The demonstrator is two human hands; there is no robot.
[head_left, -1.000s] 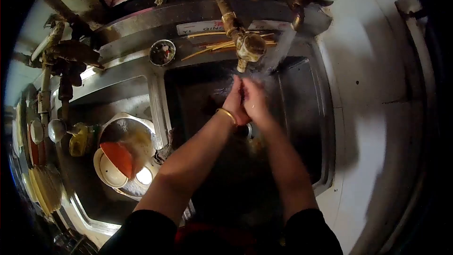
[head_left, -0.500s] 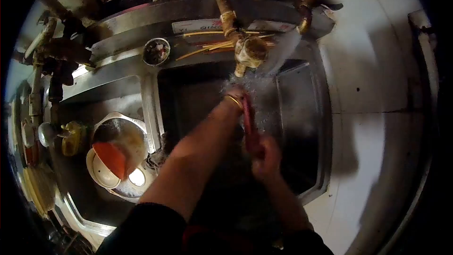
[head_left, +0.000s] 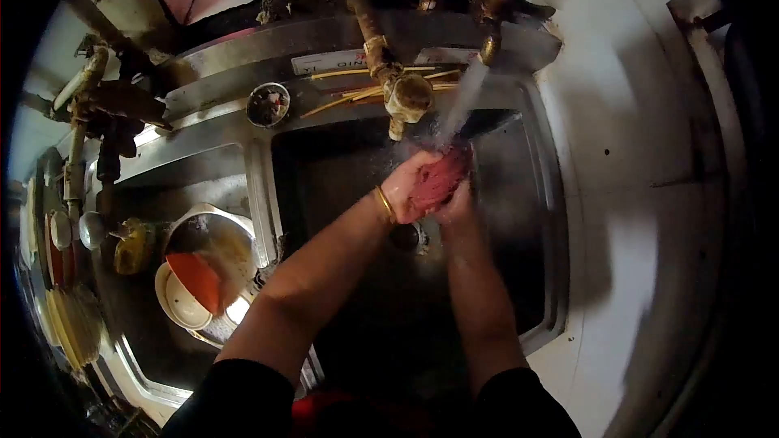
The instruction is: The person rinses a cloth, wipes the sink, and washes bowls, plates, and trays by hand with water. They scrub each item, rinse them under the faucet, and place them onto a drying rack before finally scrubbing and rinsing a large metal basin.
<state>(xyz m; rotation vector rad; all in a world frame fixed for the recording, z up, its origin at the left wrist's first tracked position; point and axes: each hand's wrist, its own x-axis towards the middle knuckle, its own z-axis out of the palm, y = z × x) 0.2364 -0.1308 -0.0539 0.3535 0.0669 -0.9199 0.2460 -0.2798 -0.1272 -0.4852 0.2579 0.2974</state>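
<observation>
A bunched-up pink-red cloth lies between my two hands under a stream of running water. My left hand, with a yellow bangle at the wrist, grips it from the left side. Against its lower right side my right hand is closed on it, the fingers partly hidden behind the cloth. The water falls from the right-hand tap and splashes where it meets the cloth. Both hands are above the dark right sink basin, whose drain shows just below them.
A second tap juts out close to my left hand. Chopsticks and a small metal bowl rest on the back ledge. In the left basin, a pot holds liquid beside a white bowl and an orange-red piece.
The cloth was stretched between my hands, the left farther forward. Now my hands are together with it bunched under the right tap's stream. The view has shifted slightly.
</observation>
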